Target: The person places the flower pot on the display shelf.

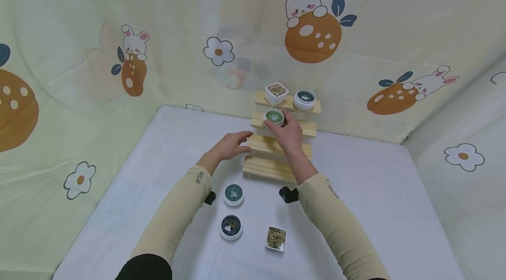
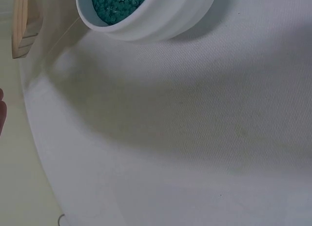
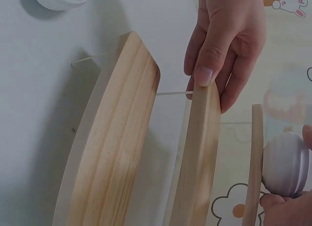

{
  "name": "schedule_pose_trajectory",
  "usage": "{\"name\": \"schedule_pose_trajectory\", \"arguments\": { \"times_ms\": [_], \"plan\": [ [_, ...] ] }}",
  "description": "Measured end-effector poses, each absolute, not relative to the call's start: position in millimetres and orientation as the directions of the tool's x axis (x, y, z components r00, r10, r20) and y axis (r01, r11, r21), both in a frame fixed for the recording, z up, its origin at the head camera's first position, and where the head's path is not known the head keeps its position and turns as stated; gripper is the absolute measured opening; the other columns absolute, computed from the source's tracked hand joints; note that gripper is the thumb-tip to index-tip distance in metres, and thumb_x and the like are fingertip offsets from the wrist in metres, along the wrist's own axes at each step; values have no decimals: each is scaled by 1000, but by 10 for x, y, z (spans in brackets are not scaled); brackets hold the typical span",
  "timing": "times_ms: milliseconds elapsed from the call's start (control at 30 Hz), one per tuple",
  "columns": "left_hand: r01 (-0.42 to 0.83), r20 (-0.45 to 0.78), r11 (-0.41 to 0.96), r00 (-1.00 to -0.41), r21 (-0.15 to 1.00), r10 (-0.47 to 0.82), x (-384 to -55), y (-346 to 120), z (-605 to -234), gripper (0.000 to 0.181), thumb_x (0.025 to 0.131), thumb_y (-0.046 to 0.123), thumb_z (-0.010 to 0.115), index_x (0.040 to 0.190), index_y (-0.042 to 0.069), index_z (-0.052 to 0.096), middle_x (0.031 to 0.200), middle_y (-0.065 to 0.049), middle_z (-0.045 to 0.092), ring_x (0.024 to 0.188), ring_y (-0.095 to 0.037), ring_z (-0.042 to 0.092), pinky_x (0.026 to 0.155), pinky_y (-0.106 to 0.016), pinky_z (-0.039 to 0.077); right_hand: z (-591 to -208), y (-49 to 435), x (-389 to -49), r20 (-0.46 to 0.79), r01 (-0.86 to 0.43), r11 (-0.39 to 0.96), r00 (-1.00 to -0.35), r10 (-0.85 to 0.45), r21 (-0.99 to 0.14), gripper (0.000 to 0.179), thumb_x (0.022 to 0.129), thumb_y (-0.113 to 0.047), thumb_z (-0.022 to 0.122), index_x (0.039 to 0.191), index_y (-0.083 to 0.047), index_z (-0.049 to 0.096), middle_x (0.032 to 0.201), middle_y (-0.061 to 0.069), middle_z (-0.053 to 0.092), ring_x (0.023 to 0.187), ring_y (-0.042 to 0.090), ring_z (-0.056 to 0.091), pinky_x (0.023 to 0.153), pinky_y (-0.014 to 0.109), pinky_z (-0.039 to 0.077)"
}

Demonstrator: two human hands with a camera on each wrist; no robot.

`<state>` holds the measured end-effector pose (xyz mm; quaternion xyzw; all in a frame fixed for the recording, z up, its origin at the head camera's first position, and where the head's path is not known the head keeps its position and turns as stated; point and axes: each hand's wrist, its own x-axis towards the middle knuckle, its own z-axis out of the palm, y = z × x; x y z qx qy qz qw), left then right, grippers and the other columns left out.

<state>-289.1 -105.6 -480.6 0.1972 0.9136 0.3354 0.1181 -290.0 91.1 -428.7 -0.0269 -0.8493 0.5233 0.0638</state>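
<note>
My right hand (image 1: 290, 135) grips a small round white pot (image 1: 274, 117) with green filling at the second board from the top of a tiered wooden shelf (image 1: 269, 168). In the right wrist view this pot (image 3: 285, 165) sits against the board, with fingers (image 3: 285, 209) around it. My left hand (image 1: 226, 147) pinches the left end of the board below, its thumb (image 3: 204, 72) on the edge and the other fingers behind. On the top board stand a square white pot (image 1: 276, 93) of tan gravel and a round pot (image 1: 305, 99) with dark teal filling.
On the white-covered table, in front of the shelf, stand a round pot (image 1: 233, 194) of teal gravel, a round pot (image 1: 231, 227) with dark filling and a square pot (image 1: 276, 239) of gravel. A rabbit-patterned curtain (image 1: 178, 69) hangs behind the shelf.
</note>
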Motion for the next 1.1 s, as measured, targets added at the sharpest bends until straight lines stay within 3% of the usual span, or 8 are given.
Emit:
{"name": "schedule_pose_trajectory", "arguments": {
  "times_ms": [233, 500, 1100],
  "plan": [
    [285, -78, 695, -894, 660, 442, -2881, -1050, -4795, 64, 95, 30, 66, 149, 7, 40, 150, -11, 44, 130, -28, 50, 109, -37, 42, -4292, 996, -2821, 82, -39, 436, -993, 80, -899, 64, 84, -33, 77, 139, -10, 53, 141, 9, 55, 130, 22, 51, 107, 35, 44],
    [287, -77, 698, -894, 656, 440, -2871, -1051, -4784, 64, 95, 27, 66, 149, 6, 40, 149, -12, 45, 130, -28, 51, 109, -37, 42, -4277, 1137, -2669, 11, 13, 357, -998, 65, -934, 82, 85, -34, 76, 151, -5, 36, 155, 8, 36, 140, 22, 37, 113, 28, 35],
    [295, -63, 685, -892, 666, 447, -2880, -1056, -4825, 65, 95, 30, 66, 149, 6, 39, 149, -13, 44, 130, -29, 50, 108, -38, 42, -4615, 1587, -2004, -4, -5, 291, -999, -33, -957, 72, 92, -33, 69, 152, -8, 35, 154, 3, 37, 141, 16, 35, 111, 26, 35]
  ]
}}
